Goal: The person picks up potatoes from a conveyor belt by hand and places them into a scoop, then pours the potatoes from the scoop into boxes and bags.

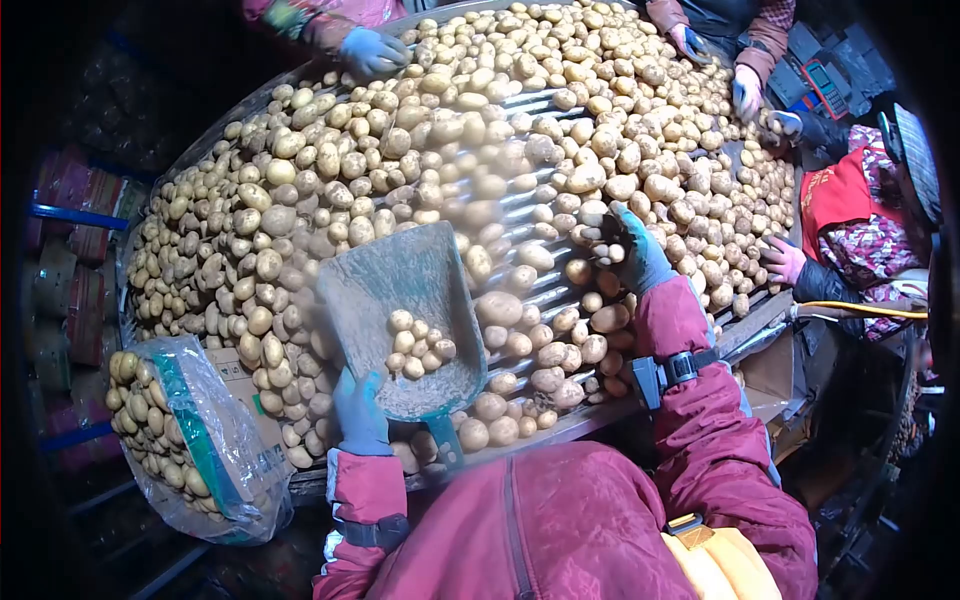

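A worn green scoop (345, 285) with a short handle rests over the potato pile in front of me, holding several small potatoes (418, 345). At its lower left rim is my left hand (362, 412) in a blue glove, with the thumb over the edge and the other fingers partly hidden beneath. To the right, my right hand (645, 255), gloved too, curls around a few small potatoes (605, 250) just above the slatted metal rollers (525, 225).
Potatoes (290, 145) cover most of the table. A plastic-lined box of potatoes (205, 440) stands at the left. Co-workers' gloved hands (375, 52) reach in from the far side, and another person (860, 210) is at the right. A red handheld device (823, 88) lies upper right.
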Demonstrator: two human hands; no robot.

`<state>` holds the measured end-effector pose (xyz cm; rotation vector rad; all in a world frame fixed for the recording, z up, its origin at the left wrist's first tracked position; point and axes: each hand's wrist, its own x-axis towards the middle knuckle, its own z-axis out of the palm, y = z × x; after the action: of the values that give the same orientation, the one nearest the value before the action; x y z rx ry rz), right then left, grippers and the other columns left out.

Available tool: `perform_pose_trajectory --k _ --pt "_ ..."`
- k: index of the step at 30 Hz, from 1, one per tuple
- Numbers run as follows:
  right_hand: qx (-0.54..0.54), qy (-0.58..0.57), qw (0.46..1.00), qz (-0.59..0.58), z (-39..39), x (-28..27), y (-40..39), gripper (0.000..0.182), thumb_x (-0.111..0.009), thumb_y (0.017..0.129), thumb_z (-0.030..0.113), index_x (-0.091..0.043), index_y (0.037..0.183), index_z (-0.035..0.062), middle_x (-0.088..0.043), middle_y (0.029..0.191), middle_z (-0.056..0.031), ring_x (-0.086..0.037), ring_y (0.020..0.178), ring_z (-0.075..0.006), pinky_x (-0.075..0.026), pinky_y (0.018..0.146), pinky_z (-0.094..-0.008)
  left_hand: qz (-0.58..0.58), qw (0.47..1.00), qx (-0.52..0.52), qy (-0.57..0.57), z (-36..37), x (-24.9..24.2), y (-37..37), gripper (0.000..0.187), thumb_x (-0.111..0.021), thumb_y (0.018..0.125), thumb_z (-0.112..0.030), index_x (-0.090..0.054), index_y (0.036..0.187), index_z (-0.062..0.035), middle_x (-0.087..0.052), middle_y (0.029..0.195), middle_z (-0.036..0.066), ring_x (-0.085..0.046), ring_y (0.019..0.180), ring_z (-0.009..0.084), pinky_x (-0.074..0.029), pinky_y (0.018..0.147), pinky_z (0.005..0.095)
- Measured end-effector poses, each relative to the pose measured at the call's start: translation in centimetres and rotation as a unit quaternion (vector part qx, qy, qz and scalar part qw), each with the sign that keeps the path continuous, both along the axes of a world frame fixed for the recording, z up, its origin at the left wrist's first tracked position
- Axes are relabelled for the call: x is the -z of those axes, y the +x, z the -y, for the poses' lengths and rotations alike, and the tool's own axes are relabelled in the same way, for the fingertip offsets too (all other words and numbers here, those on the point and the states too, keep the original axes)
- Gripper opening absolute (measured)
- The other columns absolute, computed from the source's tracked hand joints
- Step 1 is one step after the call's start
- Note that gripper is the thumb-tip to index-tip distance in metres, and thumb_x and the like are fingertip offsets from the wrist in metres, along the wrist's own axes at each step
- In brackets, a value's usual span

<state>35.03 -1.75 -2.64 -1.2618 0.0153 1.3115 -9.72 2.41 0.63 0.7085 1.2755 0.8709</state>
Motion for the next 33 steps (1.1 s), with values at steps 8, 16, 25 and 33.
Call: perform_pose_trajectory --k 8,16,25,33 --pt "-0.297 -0.1 0.806 0.502 -3.5 1.0 -2.1 0.031 -0.066 0.087 0.029 -0.074 0.108 0.0079 -0.073 0.102 -0.0123 -0.071 0.09 -0.0267 -0.056 0.08 -0.0373 0.0 1.0 0.025 -0.003 -0.1 -0.1 1.7 0.049 -0.055 0.086 0.0 -0.052 0.134 0.0081 -0.06 0.127 0.012 -0.059 0.111 0.0205 -0.047 0.098 0.0324" --pt "-0.433 -0.23 0.64 0.591 -7.7 1.3 -5.6 0.036 -0.067 0.086 0.034 -0.074 0.112 0.0091 -0.072 0.108 -0.0151 -0.07 0.103 -0.0322 -0.056 0.089 -0.0407 -0.036 0.996 0.077 0.023 0.1 -0.4 2.2 0.047 -0.054 0.086 -0.003 -0.053 0.132 0.0076 -0.062 0.123 0.011 -0.059 0.11 0.0197 -0.047 0.096 0.0323" --pt "-0.465 -0.167 0.673 0.551 -8.7 3.7 -5.0 0.026 -0.061 0.09 0.019 -0.073 0.113 0.0137 -0.071 0.107 -0.0183 -0.07 0.097 -0.0326 -0.056 0.083 -0.0431 -0.02 0.996 0.087 0.025 0.2 -0.2 2.3 0.052 -0.054 0.085 -0.001 -0.051 0.136 0.0078 -0.06 0.126 0.012 -0.059 0.112 0.0216 -0.047 0.098 0.0332" --pt "-0.301 -0.092 0.943 0.106 -4.5 -1.2 -2.2 0.036 -0.059 0.098 0.039 -0.075 0.082 0.011 -0.063 0.06 -0.0058 -0.065 0.06 -0.021 -0.053 0.061 -0.0311 -0.017 0.998 0.063 0.004 0.0 -0.2 2.4 0.05 -0.054 0.084 -0.002 -0.053 0.133 0.0079 -0.061 0.126 0.012 -0.06 0.111 0.0206 -0.048 0.095 0.0324"
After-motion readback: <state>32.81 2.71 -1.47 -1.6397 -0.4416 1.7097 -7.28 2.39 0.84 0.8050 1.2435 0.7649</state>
